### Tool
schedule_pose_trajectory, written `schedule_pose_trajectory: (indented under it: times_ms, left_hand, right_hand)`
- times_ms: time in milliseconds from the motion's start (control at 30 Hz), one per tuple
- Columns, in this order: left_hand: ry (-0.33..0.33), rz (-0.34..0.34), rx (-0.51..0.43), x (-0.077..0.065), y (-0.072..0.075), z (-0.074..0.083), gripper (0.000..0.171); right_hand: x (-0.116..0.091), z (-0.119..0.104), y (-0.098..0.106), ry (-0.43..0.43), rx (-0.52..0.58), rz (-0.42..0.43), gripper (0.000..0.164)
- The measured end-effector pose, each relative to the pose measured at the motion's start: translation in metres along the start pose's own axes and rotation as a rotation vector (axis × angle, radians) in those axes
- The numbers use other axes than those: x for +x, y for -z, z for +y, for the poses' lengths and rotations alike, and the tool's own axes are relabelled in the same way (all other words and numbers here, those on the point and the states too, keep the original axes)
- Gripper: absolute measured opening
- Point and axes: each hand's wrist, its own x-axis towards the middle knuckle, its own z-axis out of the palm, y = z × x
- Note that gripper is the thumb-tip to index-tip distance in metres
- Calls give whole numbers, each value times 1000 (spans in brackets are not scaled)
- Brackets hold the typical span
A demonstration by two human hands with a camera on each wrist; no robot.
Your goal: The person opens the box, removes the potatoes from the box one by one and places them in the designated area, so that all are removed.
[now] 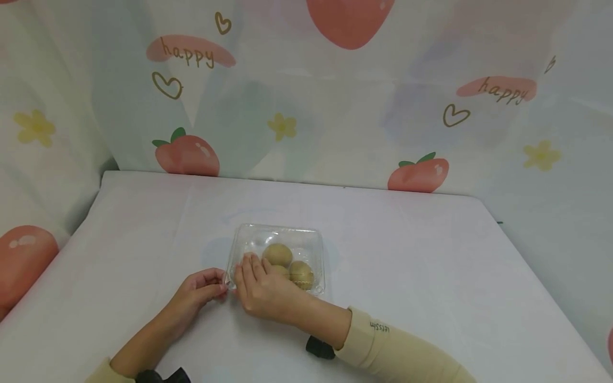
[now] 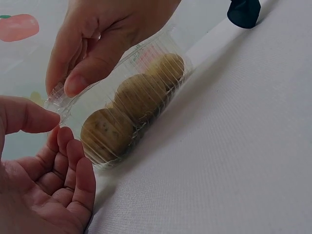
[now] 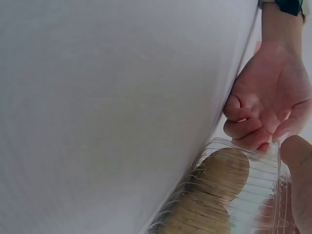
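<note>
Your clear box (image 1: 313, 242) sits on the white surface (image 1: 407, 255), and three round brown things (image 1: 301, 274) are inside it. Your left hand (image 1: 203, 287) is at the near left corner of the box. Its thumb and a finger pinch the thin edge there, and its other fingers bend in toward your palm. Your left arm comes up to that corner from the near left of the box, with its sleeve (image 1: 107, 372) far down the arm.

Your right hand (image 1: 265, 292) is over the near left part of the box, just beside your left hand. It is not clenched: its fingers are long and straight, and they lie on top of the box. Its thumb touches the near edge. The back of this hand faces up. Your right arm slants in from the near right of the box, and its tan sleeve (image 1: 402, 346) is folded at the end. A cloth (image 1: 373, 106) with red fruit and hearts hangs behind the box.
</note>
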Motion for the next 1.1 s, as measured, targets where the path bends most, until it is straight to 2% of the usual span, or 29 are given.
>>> schedule_pose_trajectory:
  times_ms: [100, 367, 600, 800, 967, 1100]
  left_hand:
    - [-10, -4, 6, -1, 0, 0, 19]
    - [13, 22, 23, -2, 0, 1, 21]
    - [-20, 4, 37, 0, 0, 0, 22]
    - [0, 21, 32, 2, 1, 1, 24]
    - [5, 17, 26, 3, 1, 0, 21]
    - [20, 28, 11, 3, -1, -3, 18]
  right_hand:
    - [-1, 0, -1, -4, -10, 20, 37]
    - [1, -2, -4, 4, -14, 52, 37]
    - [0, -2, -7, 5, -25, 59, 35]
    - [1, -1, -6, -3, -15, 64, 35]
    - [4, 2, -1, -50, 2, 61, 31]
    - [8, 5, 4, -77, 38, 13, 33]
